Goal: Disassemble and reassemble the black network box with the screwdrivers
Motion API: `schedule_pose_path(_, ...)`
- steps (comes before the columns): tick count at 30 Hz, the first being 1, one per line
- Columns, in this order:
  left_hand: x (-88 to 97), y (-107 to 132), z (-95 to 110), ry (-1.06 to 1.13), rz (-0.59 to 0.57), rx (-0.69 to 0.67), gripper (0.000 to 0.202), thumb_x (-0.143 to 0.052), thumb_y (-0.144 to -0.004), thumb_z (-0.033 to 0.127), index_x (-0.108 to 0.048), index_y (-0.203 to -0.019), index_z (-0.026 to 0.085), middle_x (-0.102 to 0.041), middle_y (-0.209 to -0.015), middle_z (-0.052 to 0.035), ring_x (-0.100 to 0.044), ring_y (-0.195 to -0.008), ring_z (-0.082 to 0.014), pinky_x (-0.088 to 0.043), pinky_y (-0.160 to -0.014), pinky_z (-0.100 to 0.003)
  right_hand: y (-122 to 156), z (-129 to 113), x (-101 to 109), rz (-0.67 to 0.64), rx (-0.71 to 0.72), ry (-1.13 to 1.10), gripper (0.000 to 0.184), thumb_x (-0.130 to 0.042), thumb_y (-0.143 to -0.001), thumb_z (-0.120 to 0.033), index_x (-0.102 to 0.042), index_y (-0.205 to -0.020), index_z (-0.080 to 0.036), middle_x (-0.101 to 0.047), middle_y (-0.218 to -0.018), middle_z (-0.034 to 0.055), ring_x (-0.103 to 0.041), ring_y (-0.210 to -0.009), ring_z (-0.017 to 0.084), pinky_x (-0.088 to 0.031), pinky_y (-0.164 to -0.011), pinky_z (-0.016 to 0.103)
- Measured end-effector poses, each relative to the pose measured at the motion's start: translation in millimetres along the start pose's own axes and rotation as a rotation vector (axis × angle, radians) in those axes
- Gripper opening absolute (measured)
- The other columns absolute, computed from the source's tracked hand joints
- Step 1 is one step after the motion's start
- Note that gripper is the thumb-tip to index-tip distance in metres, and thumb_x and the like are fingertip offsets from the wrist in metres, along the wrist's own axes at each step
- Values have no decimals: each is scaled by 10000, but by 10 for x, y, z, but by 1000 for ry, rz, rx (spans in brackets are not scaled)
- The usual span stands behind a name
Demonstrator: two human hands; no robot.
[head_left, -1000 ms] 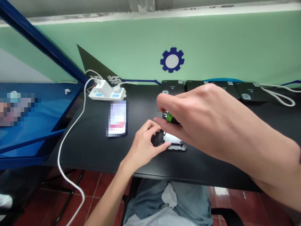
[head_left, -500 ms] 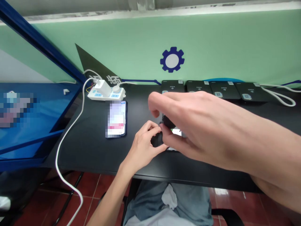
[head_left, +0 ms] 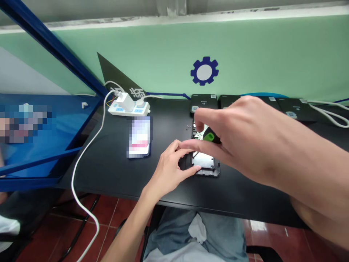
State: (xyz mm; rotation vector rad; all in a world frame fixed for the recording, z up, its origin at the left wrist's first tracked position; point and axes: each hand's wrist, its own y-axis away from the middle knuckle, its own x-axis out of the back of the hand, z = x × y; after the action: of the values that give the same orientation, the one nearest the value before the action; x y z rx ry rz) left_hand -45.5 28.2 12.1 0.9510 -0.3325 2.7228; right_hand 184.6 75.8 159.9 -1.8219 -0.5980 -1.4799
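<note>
An opened phone body [head_left: 203,160] lies face down on the black desk, showing a silver metal plate inside a dark frame. My left hand [head_left: 169,169] curls over its near left edge, with the fingertips on a dark piece [head_left: 185,162] of the phone. Just above the plate, my right hand [head_left: 234,140] pinches a small dark tool with a green band [head_left: 209,137], probably a screwdriver. The hand hides the tool's tip and the far part of the phone body. Several tiny screws [head_left: 188,126] lie on the desk beyond the phone.
To the left, a phone with a blurred screen [head_left: 139,137] lies below a white power strip [head_left: 128,109] with a charger and white cable. Dark flat devices [head_left: 204,103] stand in a row along the back. A blue shelf [head_left: 46,120] is at left.
My right hand has lifted and moved back from the phone, so the green band and metal plate show again. My left hand stays on the phone's edge.
</note>
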Motion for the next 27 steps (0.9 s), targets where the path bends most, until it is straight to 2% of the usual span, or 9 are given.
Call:
schedule_pose_path(3, 0, -2, 0, 8, 4, -16, 376, -960, -947, 331, -852, -1303, 277, -741, -1236, -66, -753, -1042, -266, -658, -943, -404, 27, -52, 53, -41, 39, -42, 117, -655, -1121, -304, -642, -1211, -230, -565, -674, -59, -425, -562, 161, -298, -633, 367)
schedule_pose_path(4, 2, -3, 2, 16, -1, -18, 386, -944, -957, 318, -846, -1329, 278, -738, -1246, -67, -754, -1049, -266, -657, -936, -399, 31, -67, 68, -49, 51, -61, 156, -655, -1085, -235, -636, -1239, -224, -605, -722, -47, -449, -587, 161, -313, -646, 365)
schedule_pose_path(6, 5, -5, 3, 26, -14, -17, 368, -920, -967, 291, -843, -1325, 267, -732, -1221, -66, -752, -1054, -268, -654, -915, -389, 25, -74, 73, -22, 31, -50, 118, -645, -1081, -281, -638, -1176, -211, -604, -723, -29, -438, -590, 167, -308, -639, 376)
schedule_pose_path(9, 5, -2, -2, 22, 0, -17, 316, -946, -945, 305, -853, -1244, 264, -713, -1142, -46, -732, -991, -250, -653, -871, -368, -1, -23, 21, 25, -14, 13, 270, -612, -1138, -481, -629, -1031, -234, -480, -593, -55, -369, -527, 170, -245, -602, 384)
schedule_pose_path(14, 0, 2, -4, 29, -10, -11, 360, -958, -951, 319, -841, -1289, 279, -717, -1202, -47, -738, -1026, -247, -632, -874, -358, -18, 22, -10, -29, 28, -52, 119, -695, -1038, -280, -644, -1133, -229, -525, -621, -71, -385, -519, 154, -258, -617, 370)
schedule_pose_path(18, -3, 3, -4, 33, 6, -3, 363, -978, -931, 314, -830, -1259, 265, -716, -1140, -27, -728, -959, -224, -629, -862, -349, -7, 11, 9, 8, -26, -12, 210, -663, -1098, -430, -642, -1052, -226, -519, -615, -47, -361, -518, 158, -232, -604, 376)
schedule_pose_path(21, -1, 4, -2, 31, -2, -18, 320, -967, -940, 311, -839, -1231, 274, -707, -1177, -32, -721, -992, -226, -628, -879, -348, 5, 14, 21, -5, 17, -46, 120, -669, -1089, -347, -658, -1124, -233, -599, -674, -37, -426, -545, 159, -267, -610, 361)
schedule_pose_path(23, 0, 3, 3, 46, -9, -19, 315, -959, -944, 292, -833, -1232, 269, -703, -1185, -34, -719, -1015, -228, -624, -909, -355, 9, 8, 29, -21, 44, -86, 162, -695, -1022, -248, -652, -1177, -230, -677, -775, -18, -506, -608, 164, -323, -636, 353)
schedule_pose_path(27, -9, 9, 10, 56, 29, -44, 339, -968, -928, 255, -808, -1227, 252, -730, -1119, -18, -702, -940, -204, -603, -895, -342, 13, 8, 3, -1, -3, -1, 138, -691, -1060, -345, -628, -1037, -224, -580, -681, -23, -445, -569, 174, -289, -606, 380)
